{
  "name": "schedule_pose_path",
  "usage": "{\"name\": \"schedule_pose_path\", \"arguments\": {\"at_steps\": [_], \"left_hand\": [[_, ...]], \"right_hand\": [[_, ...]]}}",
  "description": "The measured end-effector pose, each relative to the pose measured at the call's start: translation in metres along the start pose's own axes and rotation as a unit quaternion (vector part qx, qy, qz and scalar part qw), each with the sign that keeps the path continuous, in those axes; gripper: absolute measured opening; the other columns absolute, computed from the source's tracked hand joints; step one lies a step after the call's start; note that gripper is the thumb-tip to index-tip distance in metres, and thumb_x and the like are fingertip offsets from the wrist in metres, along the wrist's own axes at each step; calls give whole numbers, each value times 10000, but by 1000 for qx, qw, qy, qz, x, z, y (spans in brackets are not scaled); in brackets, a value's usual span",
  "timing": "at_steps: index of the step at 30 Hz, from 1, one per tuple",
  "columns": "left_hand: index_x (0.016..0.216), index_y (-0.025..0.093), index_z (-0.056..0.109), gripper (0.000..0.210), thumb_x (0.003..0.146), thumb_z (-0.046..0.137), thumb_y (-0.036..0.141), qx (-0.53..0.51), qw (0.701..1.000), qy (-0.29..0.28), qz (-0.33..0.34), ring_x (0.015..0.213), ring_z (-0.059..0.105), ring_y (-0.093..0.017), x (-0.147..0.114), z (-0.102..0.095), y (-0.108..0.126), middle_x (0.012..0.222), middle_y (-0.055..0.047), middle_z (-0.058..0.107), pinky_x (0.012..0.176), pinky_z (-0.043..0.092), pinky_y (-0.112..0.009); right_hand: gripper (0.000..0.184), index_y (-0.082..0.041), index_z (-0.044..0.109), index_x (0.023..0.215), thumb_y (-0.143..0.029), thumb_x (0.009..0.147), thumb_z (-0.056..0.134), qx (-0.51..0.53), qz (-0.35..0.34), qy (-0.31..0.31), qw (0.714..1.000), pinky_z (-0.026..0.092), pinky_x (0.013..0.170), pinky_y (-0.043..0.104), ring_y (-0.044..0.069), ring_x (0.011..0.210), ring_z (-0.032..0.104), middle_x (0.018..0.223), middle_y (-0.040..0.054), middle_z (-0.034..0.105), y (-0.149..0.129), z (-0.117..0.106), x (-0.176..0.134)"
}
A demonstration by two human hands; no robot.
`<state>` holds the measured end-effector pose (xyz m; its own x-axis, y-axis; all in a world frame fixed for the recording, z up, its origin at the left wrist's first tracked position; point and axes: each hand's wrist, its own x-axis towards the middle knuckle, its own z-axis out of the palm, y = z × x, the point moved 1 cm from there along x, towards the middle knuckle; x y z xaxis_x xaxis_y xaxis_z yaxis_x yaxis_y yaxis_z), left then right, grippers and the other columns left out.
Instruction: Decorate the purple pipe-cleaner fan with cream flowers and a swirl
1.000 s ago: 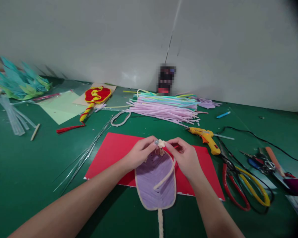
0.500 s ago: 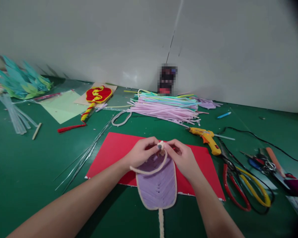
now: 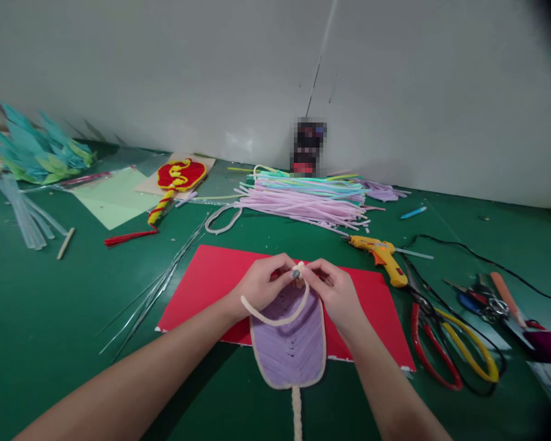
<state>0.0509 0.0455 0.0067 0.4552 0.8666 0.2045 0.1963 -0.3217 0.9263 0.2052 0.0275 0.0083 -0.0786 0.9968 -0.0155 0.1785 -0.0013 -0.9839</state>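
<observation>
Both hands meet over the top of a purple fan (image 3: 288, 349) with a cream edge and a twisted cream handle. A cream pipe cleaner (image 3: 275, 320) is pinched between the fingertips of my left hand (image 3: 265, 283) and my right hand (image 3: 335, 291). Its gripped end is bent into a small bunched shape, while the loose end curves down and left across the fan. Beneath the fan's upper part lies a red board (image 3: 371, 318). My fingers hide the fan's top edge.
Behind the board is a pile of pastel pipe cleaners (image 3: 298, 202). To the right lie a yellow glue gun (image 3: 381, 254), its black cord and large scissors (image 3: 436, 343) with red and yellow handles. On the left are thin wires (image 3: 165, 282) and a red-and-yellow fan (image 3: 181, 176).
The fingertips have shifted slightly around the bunched end. The loose end of the pipe cleaner has lifted a little. Both hands keep their pinch.
</observation>
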Motion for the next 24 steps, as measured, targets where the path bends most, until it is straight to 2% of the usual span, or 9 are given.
{"name": "schedule_pose_path", "arguments": {"at_steps": [5,11,13,20,24], "left_hand": [[763,153,528,235,878,400,313,-41,999,-10,-22,656,522,-106,1,-1,-3,711,6,574,634,409,-220],[745,150,512,219,865,436,317,-68,996,-2,-64,584,472,-77,1,-1,-2,667,28,518,570,388,-194],[744,151,508,219,865,436,319,-74,995,-5,-73,566,462,-72,1,0,-1,663,31,512,557,385,-189],[737,151,503,245,864,431,348,-75,996,-8,-52,584,473,-83,1,0,-2,660,20,526,558,387,-195],[765,154,498,224,868,433,343,-62,996,-27,-65,591,474,-79,0,0,-2,694,24,532,565,388,-190]], "right_hand": [[207,-184,597,726,-384,774,574,-38,-24,14,999,415,609,248,139,642,540,685,6,607,1,0,0],[276,-190,606,760,-404,850,456,-57,-30,-5,998,412,609,229,139,682,544,710,6,606,0,-2,0],[255,-188,607,773,-394,844,474,-56,-28,-14,998,421,625,231,143,698,556,732,11,617,0,-3,0],[181,-191,610,788,-355,810,537,-69,-42,-12,997,431,640,238,145,710,568,772,16,630,2,-3,0],[192,-188,607,772,-359,813,529,-85,-44,-15,995,420,624,240,143,694,557,754,14,623,0,-3,-1]]}}
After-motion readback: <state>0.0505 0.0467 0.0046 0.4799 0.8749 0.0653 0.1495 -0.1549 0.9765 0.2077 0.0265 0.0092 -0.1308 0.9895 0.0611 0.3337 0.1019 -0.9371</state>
